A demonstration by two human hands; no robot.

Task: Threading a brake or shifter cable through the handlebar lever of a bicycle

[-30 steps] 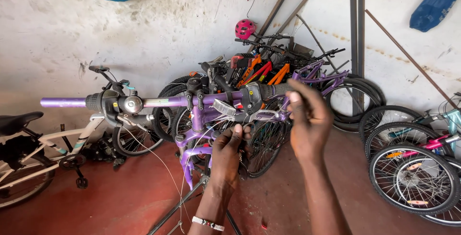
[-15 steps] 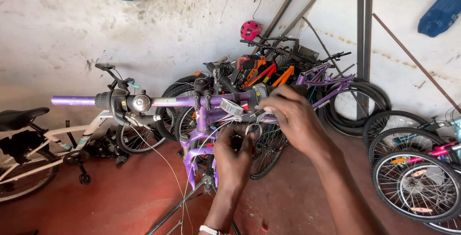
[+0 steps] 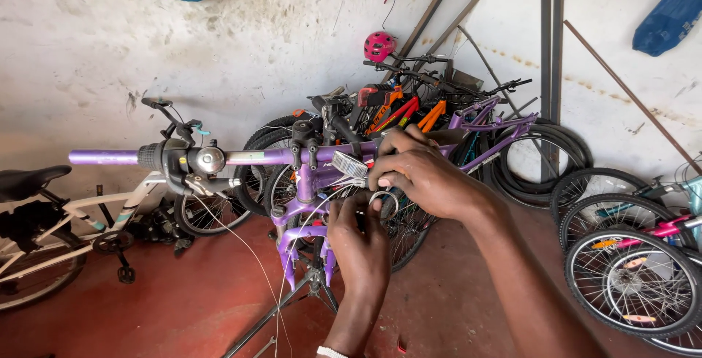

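Purple handlebar (image 3: 263, 156) gripped by right hand (image 3: 420, 175); left hand (image 3: 357, 235) pinches cable.

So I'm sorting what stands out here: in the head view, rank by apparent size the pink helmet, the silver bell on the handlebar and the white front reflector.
1. pink helmet, though farthest away
2. silver bell and white front reflector: look alike, too close to rank

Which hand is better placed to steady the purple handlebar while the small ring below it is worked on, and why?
Right. The right hand already rests on the purple handlebar; the left hand is lower, at the small ring.
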